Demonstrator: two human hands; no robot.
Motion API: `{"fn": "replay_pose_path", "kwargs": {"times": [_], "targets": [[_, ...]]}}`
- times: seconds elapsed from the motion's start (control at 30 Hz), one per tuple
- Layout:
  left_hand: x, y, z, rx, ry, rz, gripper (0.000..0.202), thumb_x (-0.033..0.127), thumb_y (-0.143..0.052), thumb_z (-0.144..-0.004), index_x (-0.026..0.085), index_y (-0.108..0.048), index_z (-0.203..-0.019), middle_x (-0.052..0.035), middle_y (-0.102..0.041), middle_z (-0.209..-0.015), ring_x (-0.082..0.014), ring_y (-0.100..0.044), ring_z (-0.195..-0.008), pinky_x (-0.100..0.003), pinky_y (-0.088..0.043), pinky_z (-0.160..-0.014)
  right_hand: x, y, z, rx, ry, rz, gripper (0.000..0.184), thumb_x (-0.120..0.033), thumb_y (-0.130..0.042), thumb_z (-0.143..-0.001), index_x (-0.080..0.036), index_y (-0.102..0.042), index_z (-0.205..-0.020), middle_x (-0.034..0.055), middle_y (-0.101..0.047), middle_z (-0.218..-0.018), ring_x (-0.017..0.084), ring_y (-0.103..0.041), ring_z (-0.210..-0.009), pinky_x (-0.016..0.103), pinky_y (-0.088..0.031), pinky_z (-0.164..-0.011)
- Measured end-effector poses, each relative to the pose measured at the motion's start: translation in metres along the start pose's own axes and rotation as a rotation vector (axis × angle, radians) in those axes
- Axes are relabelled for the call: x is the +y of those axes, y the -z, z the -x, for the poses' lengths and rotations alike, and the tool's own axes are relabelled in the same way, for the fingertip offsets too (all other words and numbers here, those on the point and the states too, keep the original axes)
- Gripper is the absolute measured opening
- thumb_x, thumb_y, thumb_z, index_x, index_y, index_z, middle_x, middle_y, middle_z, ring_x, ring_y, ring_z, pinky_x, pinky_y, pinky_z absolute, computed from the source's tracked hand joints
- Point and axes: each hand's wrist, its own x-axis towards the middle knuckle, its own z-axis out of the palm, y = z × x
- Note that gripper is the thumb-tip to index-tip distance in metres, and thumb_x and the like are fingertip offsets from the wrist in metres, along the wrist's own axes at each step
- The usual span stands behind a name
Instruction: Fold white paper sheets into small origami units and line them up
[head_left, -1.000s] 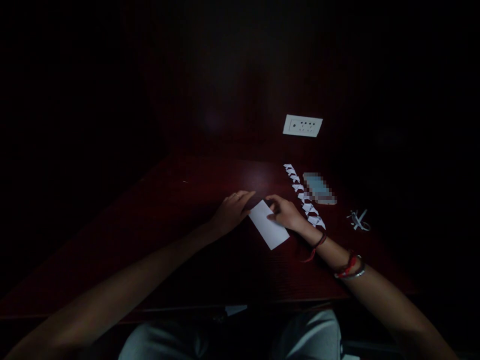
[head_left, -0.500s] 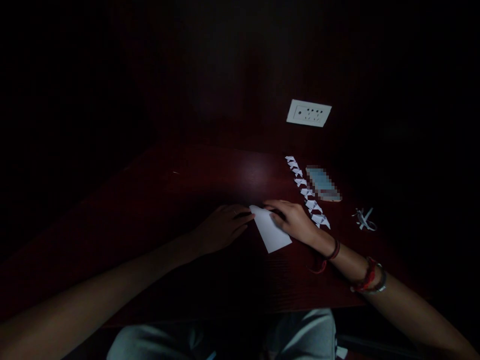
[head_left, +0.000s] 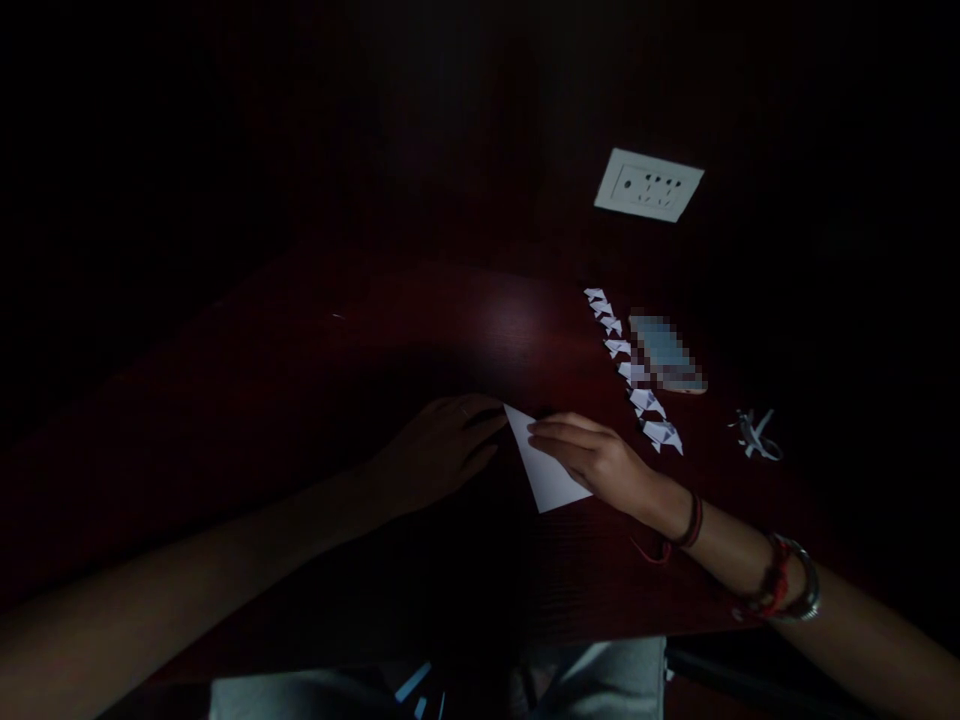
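Note:
A white sheet of paper [head_left: 553, 482] lies on the dark red table in front of me, its far end narrowing to a point. My right hand [head_left: 600, 460] rests on the paper's right side, fingers stretched out flat across it. At the paper's far left corner are the fingertips of my left hand [head_left: 457, 440], extended and slightly apart; whether they press on the corner is too dark to tell. Beyond my right hand runs a row of several small folded white paper figures [head_left: 645, 403].
A phone [head_left: 667, 352] with a blurred screen lies right of the row. Farther right sits a small tangle of pale strips [head_left: 756, 434]. A white socket plate [head_left: 649, 186] is on the back wall. The table's front edge [head_left: 450, 655] passes above my legs.
My right hand has moved nearer and laid its fingers flat on the paper, whose far end now looks more pointed. My left hand stays at the corner. The view has shifted slightly.

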Motion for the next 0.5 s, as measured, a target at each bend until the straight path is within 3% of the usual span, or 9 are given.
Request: {"fn": "replay_pose_path", "kwargs": {"times": [0.13,0.27,0.5], "targets": [[0.0037,0.0043,-0.0009,0.016,0.032,-0.024,0.040,0.028,-0.041,-0.084,0.013,-0.039,-0.121,-0.0091,-0.038,-0.127,-0.0209,-0.037,-0.114,-0.036,-0.032,-0.093,0.0002,-0.0009,0.0005,-0.044,-0.009,0.031,0.028,-0.016,-0.036,-0.086,-0.015,-0.056,-0.106,0.0065,-0.058,-0.106,0.017,-0.047,-0.106,0.032,-0.046,-0.088],[0.0047,0.0023,-0.0024,-0.069,-0.060,-0.026,0.038,0.026,-0.033,-0.088,0.019,-0.035,-0.125,-0.0038,-0.033,-0.133,-0.0174,-0.029,-0.121,-0.033,-0.028,-0.096,0.0007,-0.0029,0.0017,-0.079,-0.024,0.075,0.029,-0.015,-0.035,-0.087,-0.014,-0.055,-0.108,0.0060,-0.057,-0.109,0.017,-0.045,-0.107,0.032,-0.045,-0.091],[0.0026,-0.0009,-0.0022,-0.142,-0.067,-0.054,0.040,0.027,-0.026,-0.089,0.020,-0.029,-0.129,-0.0025,-0.026,-0.136,-0.0187,-0.021,-0.125,-0.035,-0.023,-0.096,0.0004,-0.0049,0.0017,-0.108,-0.059,0.103,0.031,-0.016,-0.035,-0.087,-0.017,-0.053,-0.112,0.0047,-0.057,-0.110,0.018,-0.045,-0.108,0.033,-0.044,-0.092]]}}
